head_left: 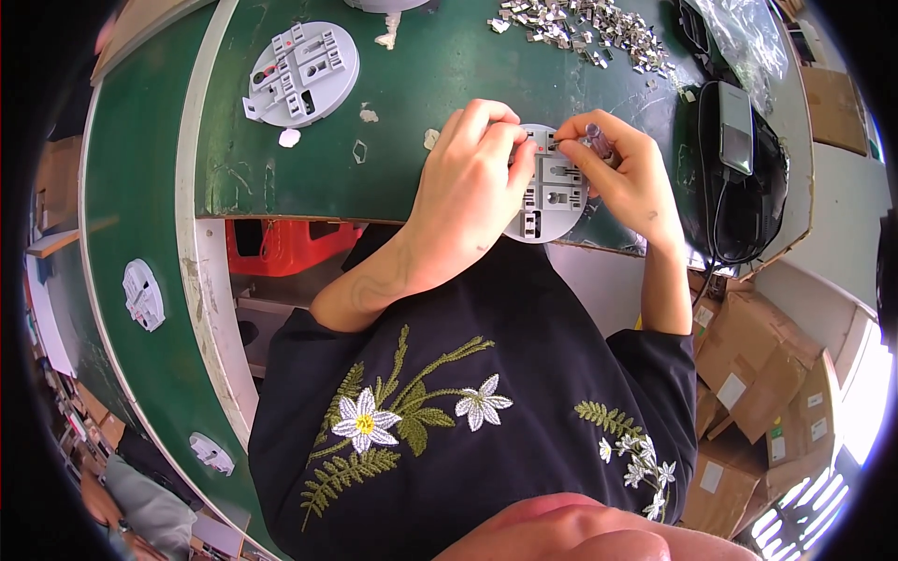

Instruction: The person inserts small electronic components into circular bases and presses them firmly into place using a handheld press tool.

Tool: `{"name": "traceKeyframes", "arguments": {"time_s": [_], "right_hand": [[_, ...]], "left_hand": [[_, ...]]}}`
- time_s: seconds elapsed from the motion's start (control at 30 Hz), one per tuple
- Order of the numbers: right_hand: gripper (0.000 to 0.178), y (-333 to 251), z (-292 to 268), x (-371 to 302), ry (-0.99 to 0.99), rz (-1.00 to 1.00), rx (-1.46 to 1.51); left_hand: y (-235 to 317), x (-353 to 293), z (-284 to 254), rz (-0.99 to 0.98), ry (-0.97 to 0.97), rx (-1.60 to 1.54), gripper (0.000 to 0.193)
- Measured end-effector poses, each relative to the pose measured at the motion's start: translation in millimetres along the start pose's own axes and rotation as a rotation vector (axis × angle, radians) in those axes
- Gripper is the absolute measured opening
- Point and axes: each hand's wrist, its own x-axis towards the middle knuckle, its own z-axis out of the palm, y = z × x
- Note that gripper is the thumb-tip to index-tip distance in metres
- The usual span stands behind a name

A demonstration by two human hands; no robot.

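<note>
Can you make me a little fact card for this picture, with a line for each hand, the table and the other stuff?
Left hand: fingers at the left side of a round grey plate; its grip is hidden
Right hand: holds a small purple tool, fingertips at the plate's upper right
Table: green
Also on it: another grey plate, a pile of metal pieces, a black bag
Right side: cardboard boxes

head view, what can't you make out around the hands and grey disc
In the head view:
Grey disc, left side: behind the left hand.
Purple tool, far end: hidden by the right hand.
Grey part up top: cut by picture edge.
Metal pieces: too small, heaped to count.
</note>
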Motion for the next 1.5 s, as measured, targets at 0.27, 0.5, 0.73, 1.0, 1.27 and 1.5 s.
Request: {"name": "traceKeyframes", "arguments": {"time_s": [0.27, 0.5, 0.73, 1.0, 1.27, 1.5], "right_hand": [[0.008, -9.8, -4.4, 0.8, -0.078, -0.142, 0.008], [0.008, -7.6, -7.1, 6.6, -0.126, -0.25, -0.027], [0.007, -15.1, -11.2, 8.6, -0.18, -0.167, -0.056], [0.007, -18.3, -12.5, 10.1, -0.181, -0.133, -0.084], [0.009, -16.6, -12.0, 9.6, -0.178, -0.102, -0.089], [0.008, -11.5, -4.6, 4.9, -0.142, 0.051, 0.104]], "left_hand": [[-0.2, -4.7, -9.5, -0.044, -0.048, -0.195, 0.015], [-1.1, -4.9, -10.3, 0.018, -0.064, -0.157, 0.016], [-4.0, -4.3, -10.6, 0.017, -0.074, -0.179, 0.015], [-5.3, -4.9, -10.3, -0.004, -0.094, -0.195, 0.015], [-3.1, -3.6, -11.7, -0.003, -0.089, -0.218, 0.013], [-6.3, -3.1, -11.7, -0.027, -0.116, -0.25, 0.012]]}}
